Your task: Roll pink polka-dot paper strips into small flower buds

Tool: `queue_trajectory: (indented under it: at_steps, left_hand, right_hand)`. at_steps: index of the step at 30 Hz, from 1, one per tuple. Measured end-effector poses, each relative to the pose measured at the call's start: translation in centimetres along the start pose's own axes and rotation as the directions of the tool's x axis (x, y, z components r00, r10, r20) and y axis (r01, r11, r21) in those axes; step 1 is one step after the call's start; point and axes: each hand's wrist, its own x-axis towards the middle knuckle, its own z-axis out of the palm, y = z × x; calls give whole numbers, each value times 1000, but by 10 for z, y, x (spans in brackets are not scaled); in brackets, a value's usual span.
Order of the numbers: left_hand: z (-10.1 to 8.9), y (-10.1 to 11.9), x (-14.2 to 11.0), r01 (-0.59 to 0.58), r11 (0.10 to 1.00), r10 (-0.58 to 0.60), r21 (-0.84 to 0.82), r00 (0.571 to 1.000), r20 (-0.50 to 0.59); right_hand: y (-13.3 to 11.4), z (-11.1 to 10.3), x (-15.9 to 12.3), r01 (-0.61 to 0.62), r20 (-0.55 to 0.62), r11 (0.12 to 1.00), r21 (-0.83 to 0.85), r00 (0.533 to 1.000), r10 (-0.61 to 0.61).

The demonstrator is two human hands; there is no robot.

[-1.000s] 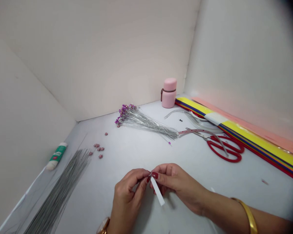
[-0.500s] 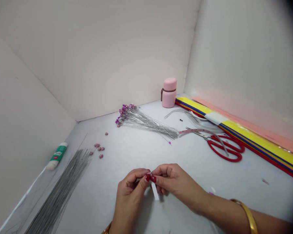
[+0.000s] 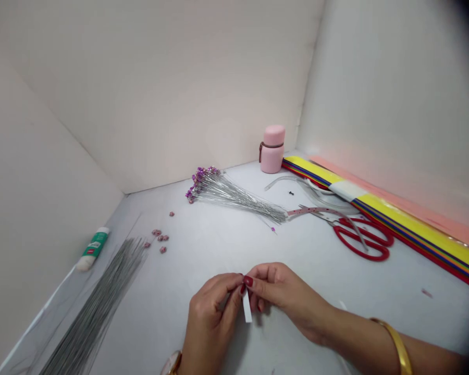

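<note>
Since my left hand (image 3: 209, 312) and right hand (image 3: 277, 294) both pinch it narrowly between thumb and fingers, the white paper strip (image 3: 247, 310) hangs down over the tabletop (image 3: 203, 250), its upper end hidden behind my fingertips. A slackened pinch could let it slip and fall, and too hard a squeeze could crease it. I cannot make out whether anything else, such as a wire, sits inside that grip.

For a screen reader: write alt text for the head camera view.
The left hand and right hand pinch a white paper strip. Around them lie purple-tipped wire stems, loose grey wires, a glue tube, red-handled scissors, coloured paper strips and a pink jar.
</note>
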Motion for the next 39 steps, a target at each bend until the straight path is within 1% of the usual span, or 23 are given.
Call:
queue_trajectory:
  at_steps: [2, 3, 5, 7, 9, 11, 14, 15, 17, 19, 21, 24, 27, 31, 33, 35, 39]
  left_hand:
    - [-1, 0, 0, 9, 999, -8, -32, 1000, 29]
    - [0, 0, 0, 39, 997, -37, -67, 999, 36]
    - [1, 0, 1, 145, 977, -139, -160, 989, 47]
    - [3, -2, 2, 255, 934, -248, -251, 967, 57]
    - [4, -3, 3, 320, 896, -317, -306, 946, 62]
    - [4, -4, 4, 302, 902, -300, -308, 952, 55]
    - [3, -2, 5, 225, 938, -231, -265, 973, 9]
    - [2, 0, 5, 235, 934, -246, -269, 969, -5]
    - [3, 2, 6, 336, 878, -356, -340, 935, 5]
    - [4, 4, 6, 448, 778, -478, -442, 877, 48]
    - [5, 3, 6, 503, 690, -545, -521, 834, 83]
    - [7, 1, 6, 508, 630, -563, -588, 820, 105]
    - [8, -1, 7, 513, 600, -568, -614, 814, 125]
    - [8, 0, 6, 534, 603, -594, -592, 796, 113]
    - [7, 1, 5, 521, 635, -585, -570, 806, 84]
    - [7, 2, 3, 482, 705, -545, -520, 838, 37]
    - [7, 0, -1, 351, 860, -398, -369, 916, -56]
  right_hand:
    - [-2, 0, 1, 5, -10, 1000, 12, 1000, -5]
    - [-2, 0, 1, 5, -11, 1000, 17, 1000, -5]
    - [-1, -1, 2, -3, -15, 1000, 17, 1000, 3]
    - [1, -2, 2, -11, -14, 1000, 9, 1000, 11]
    - [2, -3, 2, -6, -6, 1000, 2, 1000, 6]
    - [3, -4, 3, -3, 1, 1000, -2, 1000, 3]
    - [3, -4, 4, -10, -16, 1000, -11, 1000, 10]
    - [3, -4, 4, -12, -26, 1000, -16, 1000, 11]
    - [3, -4, 4, -14, -31, 1000, -27, 999, 13]
    - [4, -3, 4, -28, -18, 999, -45, 999, 27]
    - [3, -1, 4, -41, -4, 997, -63, 999, 41]
    - [3, 0, 3, -47, 2, 996, -75, 999, 48]
    - [2, 0, 3, -42, 17, 996, -78, 999, 44]
    - [3, 0, 3, -44, 17, 995, -91, 999, 45]
    - [4, -1, 4, -48, 4, 994, -100, 999, 49]
    - [6, -1, 4, -63, -16, 992, -106, 998, 61]
    - [8, -2, 4, -90, -15, 993, -72, 996, 89]
